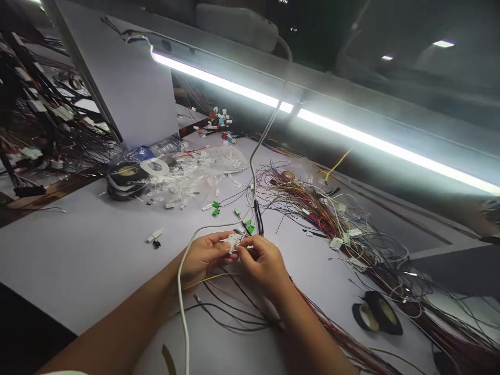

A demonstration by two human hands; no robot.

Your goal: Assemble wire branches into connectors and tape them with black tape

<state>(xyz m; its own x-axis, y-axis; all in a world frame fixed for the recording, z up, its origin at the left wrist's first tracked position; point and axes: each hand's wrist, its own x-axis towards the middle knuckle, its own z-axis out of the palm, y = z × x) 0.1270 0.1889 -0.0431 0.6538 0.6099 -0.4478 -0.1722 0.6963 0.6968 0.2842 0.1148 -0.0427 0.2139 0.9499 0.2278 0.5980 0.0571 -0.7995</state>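
Observation:
Between the fingertips of my left hand (203, 255) is a white plastic connector (233, 241), held just above the table. My right hand (263, 260) meets it from the right, thumb and forefinger pinched on a thin wire at the connector's side. The wire's tip is hidden by my fingers. Below my hands, loose black wires (230, 312) and a yellow wire (211, 279) trail over the table. Green connectors (249, 227) lie just beyond my fingers. A white cable (180, 291) hangs in front of my left wrist.
A long wire bundle (312, 208) runs down the right side. Black tape rolls (377, 312) lie at the right front. Plastic bags (187, 177) of small parts and a tape stack (127, 179) stand at the back left. A lit tube (226, 83) crosses above the table (97, 250).

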